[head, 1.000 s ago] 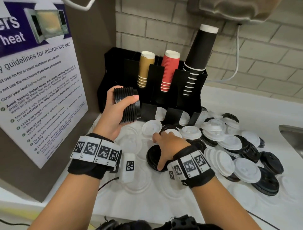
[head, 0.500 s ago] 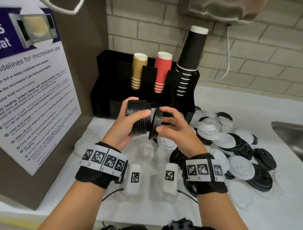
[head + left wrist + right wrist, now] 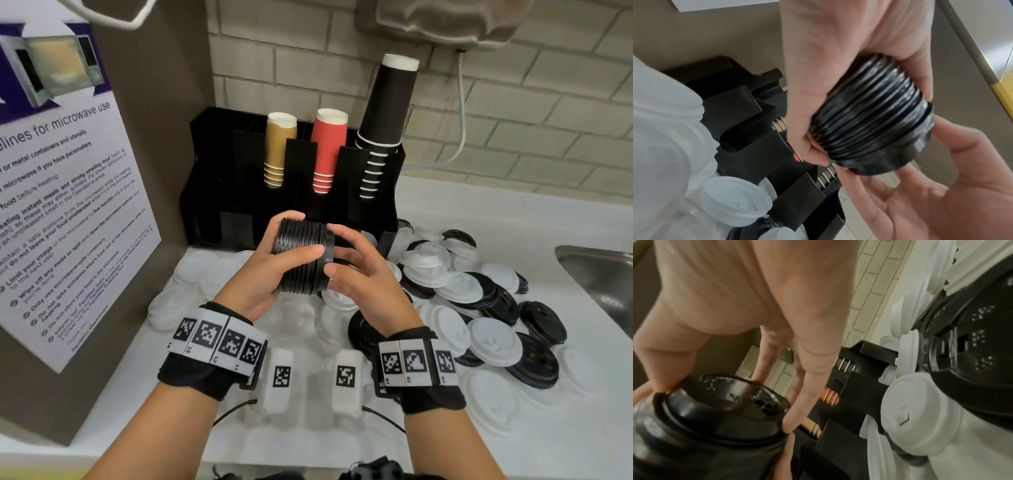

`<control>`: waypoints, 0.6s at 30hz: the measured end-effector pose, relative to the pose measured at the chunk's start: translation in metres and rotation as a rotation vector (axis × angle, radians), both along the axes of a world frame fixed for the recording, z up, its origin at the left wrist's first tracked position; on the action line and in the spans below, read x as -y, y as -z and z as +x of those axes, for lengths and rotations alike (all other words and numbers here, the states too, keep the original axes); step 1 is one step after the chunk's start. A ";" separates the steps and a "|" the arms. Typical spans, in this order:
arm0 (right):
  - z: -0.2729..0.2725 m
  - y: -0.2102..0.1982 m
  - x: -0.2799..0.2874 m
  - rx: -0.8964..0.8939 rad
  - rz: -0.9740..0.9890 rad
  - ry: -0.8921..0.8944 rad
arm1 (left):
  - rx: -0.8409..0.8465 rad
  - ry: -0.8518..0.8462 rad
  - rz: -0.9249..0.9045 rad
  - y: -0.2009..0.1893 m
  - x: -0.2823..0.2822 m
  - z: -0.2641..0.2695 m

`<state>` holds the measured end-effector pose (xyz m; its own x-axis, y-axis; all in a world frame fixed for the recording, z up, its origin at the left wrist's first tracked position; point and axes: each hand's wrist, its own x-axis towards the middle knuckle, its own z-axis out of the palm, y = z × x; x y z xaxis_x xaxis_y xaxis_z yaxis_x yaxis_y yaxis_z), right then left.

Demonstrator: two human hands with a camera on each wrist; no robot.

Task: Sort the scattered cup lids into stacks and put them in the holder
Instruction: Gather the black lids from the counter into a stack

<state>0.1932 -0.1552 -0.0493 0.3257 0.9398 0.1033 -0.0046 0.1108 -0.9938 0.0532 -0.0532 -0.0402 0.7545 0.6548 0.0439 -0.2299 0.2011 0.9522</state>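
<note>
the black holder [image 3: 294, 192] stood beyond the fingertips of both hands, its cup stacks upright at the back and its low front compartments facing the hands. scattered lids [image 3: 479, 308], white and black mixed, lay on the counter [image 3: 513, 445] below and outboard of the right fingers, well apart from them.

the stack of black lids [image 3: 301, 257] was held on its side above the counter, between the two hands. the left hand [image 3: 260, 274] was wrapped around it, thumb laid across the near side and fingers curled over the far side, so the ridged rims were clamped firmly. the right hand [image 3: 359, 274] was set at the stack's free end, its fingers [image 3: 797, 410] spread fairly wide and only lightly bent, their tips touching the rim of the newest lid [image 3: 725, 402].

the step in hand was judged to be seating that end lid. it would best be done by pressure shared evenly round the rim by all the right fingertips, pushed straight along the stack's axis toward the left palm, so that the lid nests square and not cocked. the left grip should be kept snug, not crushing, since thin lids flex and a squeezed stack may spring apart. whether the lid was fully nested could not be told.
</note>
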 end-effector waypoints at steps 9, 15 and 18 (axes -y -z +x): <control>0.002 -0.006 0.004 0.031 0.005 -0.008 | 0.027 0.010 -0.013 0.001 0.004 0.000; 0.003 -0.009 0.005 0.064 0.025 0.018 | 0.051 -0.009 -0.008 0.001 0.008 0.005; 0.001 -0.010 0.005 0.060 0.041 0.031 | 0.069 -0.017 -0.015 0.001 0.008 0.007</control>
